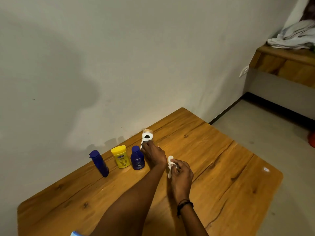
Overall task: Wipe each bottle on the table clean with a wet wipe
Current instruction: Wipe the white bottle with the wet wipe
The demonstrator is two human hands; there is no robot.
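Observation:
Several bottles stand in a row near the wall on the wooden table (221, 167). From left: a tall dark blue bottle (99, 163), leaning, a yellow bottle (120, 156), a squat blue bottle (137, 158), and a white bottle with a dark label (147, 136). My left hand (153, 153) grips the white bottle's lower part. My right hand (181, 172) is just right of it, pinching a crumpled white wet wipe (170, 162). The wipe is apart from the bottle.
The table's far edge meets a plain wall. A light blue packet corner (75, 233) shows at the bottom edge. To the right, past the table edge, lie bare floor and a wooden ledge (286, 63) with white cloth (294, 36).

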